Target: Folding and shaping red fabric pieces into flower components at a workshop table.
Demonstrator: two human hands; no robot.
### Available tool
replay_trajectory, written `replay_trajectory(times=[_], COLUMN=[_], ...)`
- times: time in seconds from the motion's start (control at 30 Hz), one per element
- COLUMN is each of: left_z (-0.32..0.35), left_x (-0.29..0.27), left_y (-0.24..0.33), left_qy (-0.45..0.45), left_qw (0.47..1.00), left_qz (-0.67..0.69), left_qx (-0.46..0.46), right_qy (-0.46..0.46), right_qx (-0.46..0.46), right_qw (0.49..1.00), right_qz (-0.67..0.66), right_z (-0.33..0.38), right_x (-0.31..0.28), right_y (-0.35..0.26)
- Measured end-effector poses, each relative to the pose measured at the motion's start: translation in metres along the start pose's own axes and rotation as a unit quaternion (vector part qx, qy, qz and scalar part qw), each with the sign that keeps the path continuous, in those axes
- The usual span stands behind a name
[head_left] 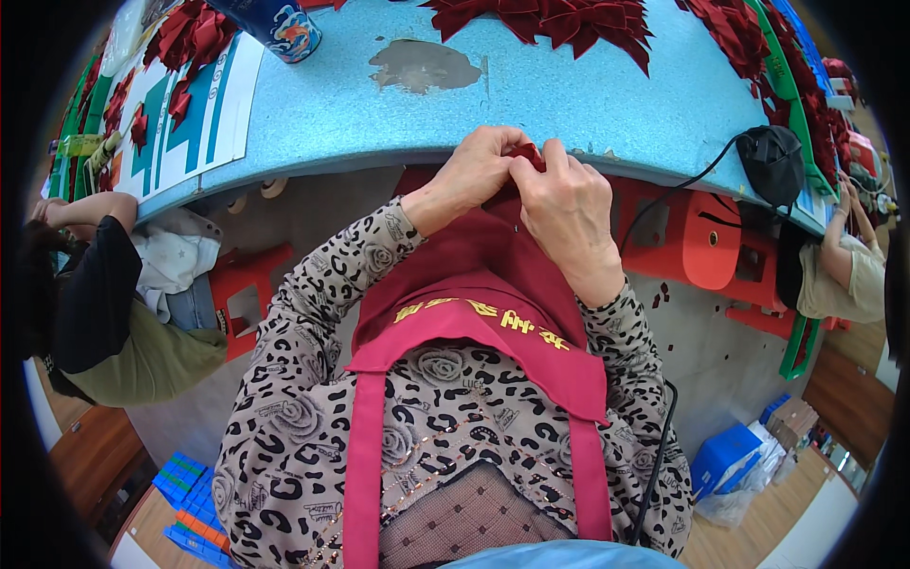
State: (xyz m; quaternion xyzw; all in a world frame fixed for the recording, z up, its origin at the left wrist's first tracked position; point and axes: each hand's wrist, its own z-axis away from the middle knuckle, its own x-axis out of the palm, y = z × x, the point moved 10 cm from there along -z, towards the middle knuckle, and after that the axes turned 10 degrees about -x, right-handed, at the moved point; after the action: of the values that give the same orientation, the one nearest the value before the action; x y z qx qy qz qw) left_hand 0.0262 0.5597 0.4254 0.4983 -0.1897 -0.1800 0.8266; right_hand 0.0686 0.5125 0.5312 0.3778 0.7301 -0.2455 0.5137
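A small piece of dark red fabric (pixel 528 155) is pinched between my two hands, just in front of the near edge of the blue table. My left hand (pixel 474 174) grips it from the left with bent fingers. From the right, my right hand (pixel 566 204) closes on it with thumb and fingertips. Most of the piece is covered by my fingers, so its full shape is hidden. Beyond the hands, a heap of dark red fabric bows (pixel 559 24) lies on the table.
The blue table (pixel 360 114) has a worn grey patch. A dark blue cup (pixel 284 33) stands at the far left, near more red bows (pixel 194 38). A black pouch (pixel 770 163) with a cord rests at the right edge. Co-workers sit on both sides; red stools (pixel 706 242) stand below.
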Motion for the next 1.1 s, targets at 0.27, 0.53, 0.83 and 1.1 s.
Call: replay_trajectory(times=[0.27,0.53,0.83,1.1], left_z=[0.002,-0.011,-0.006,0.011], left_x=[0.005,0.016,0.007,-0.011], left_y=[0.005,-0.009,-0.018,-0.006], left_qy=[0.038,-0.004,0.03,0.081], left_qw=[0.999,0.994,0.999,0.982], left_qz=[0.012,-0.102,0.04,0.153], left_qx=[0.031,0.047,0.01,0.072], right_qy=[0.053,-0.015,-0.026,0.136], right_qx=[0.023,-0.011,0.007,0.082], right_qw=[0.998,1.0,1.0,0.974], right_qz=[-0.006,-0.025,0.009,-0.163], right_z=[0.01,0.012,0.005,0.019], right_x=[-0.008,0.008,0.017,0.005], right_y=[0.007,0.012,0.005,0.018])
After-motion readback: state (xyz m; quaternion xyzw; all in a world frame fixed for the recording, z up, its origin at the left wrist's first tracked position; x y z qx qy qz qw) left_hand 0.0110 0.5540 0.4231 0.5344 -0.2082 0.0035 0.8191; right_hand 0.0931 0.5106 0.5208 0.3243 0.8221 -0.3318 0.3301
